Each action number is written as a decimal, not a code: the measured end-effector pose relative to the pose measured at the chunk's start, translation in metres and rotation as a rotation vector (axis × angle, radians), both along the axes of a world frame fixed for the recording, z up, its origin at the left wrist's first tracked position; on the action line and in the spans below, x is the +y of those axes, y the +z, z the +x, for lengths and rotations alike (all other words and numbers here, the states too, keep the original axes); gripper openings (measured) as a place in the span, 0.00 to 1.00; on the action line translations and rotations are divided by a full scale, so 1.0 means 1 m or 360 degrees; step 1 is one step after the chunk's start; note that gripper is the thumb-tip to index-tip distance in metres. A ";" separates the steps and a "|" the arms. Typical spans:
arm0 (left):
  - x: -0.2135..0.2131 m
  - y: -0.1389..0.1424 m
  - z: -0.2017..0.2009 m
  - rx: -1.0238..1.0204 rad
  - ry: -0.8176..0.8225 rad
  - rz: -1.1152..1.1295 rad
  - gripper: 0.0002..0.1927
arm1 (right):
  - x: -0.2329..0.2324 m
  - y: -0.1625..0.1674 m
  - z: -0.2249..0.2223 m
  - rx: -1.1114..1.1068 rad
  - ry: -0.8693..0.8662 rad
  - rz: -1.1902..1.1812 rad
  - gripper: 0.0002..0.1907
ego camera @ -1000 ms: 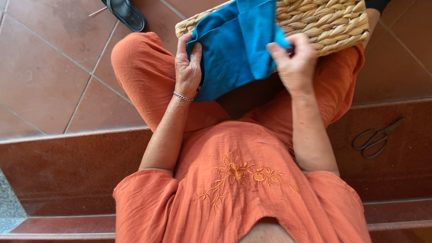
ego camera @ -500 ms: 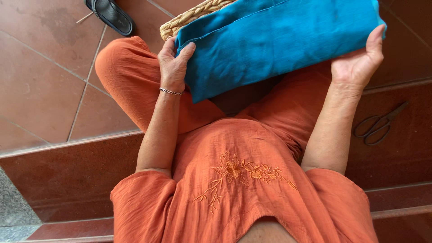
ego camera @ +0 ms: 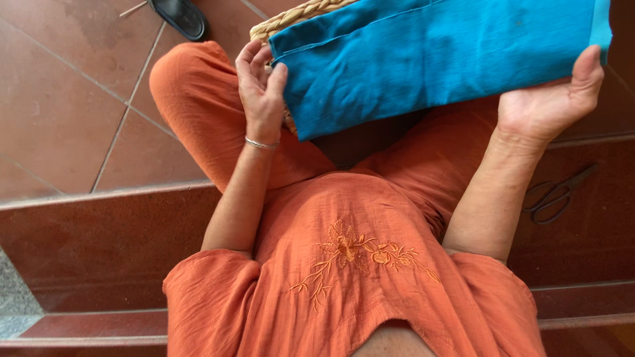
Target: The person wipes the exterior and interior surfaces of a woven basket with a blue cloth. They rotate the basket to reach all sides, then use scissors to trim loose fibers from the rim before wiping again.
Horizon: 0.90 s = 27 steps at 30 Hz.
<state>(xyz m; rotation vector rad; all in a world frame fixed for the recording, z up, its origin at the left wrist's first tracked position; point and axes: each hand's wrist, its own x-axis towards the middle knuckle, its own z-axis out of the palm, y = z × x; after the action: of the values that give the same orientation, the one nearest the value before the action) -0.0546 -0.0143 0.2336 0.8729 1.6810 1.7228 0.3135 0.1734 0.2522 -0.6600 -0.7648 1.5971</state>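
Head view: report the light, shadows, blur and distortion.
Head view: soft, even daylight, no glare; a dim shadow under the blue cloth on the lap; left hand and right hand are sharp, no motion blur; the step edges bow slightly, showing wide-angle distortion; scissors are dark but legible.

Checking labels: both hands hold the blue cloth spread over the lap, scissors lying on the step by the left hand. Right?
Not quite. In the head view the scissors lie on the step by the right hand, not the left hand. Both hands do hold the blue cloth.
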 end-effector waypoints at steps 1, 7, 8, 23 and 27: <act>-0.009 0.005 0.008 0.0458 0.0067 -0.0022 0.21 | -0.011 0.009 -0.013 -0.0129 -0.0079 0.0060 0.24; -0.019 0.011 0.025 -0.0957 -0.0151 -0.0220 0.27 | -0.085 0.042 -0.133 -0.0903 0.0646 0.1147 0.13; -0.016 0.008 0.024 -0.1312 -0.0159 -0.0264 0.32 | -0.093 0.042 -0.155 -0.1298 0.0746 0.1442 0.16; -0.021 -0.002 0.023 -0.0396 -0.0300 0.0010 0.35 | -0.068 0.005 -0.097 -0.2032 0.0150 0.0844 0.19; -0.024 0.000 0.015 0.0377 -0.0221 -0.0498 0.30 | -0.072 -0.013 -0.096 -0.2029 0.0138 0.0911 0.14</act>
<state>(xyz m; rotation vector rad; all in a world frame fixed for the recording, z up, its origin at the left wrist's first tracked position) -0.0400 -0.0388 0.2334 1.0458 1.9277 1.2600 0.2175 0.1014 0.2390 -1.1948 -2.0841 0.7813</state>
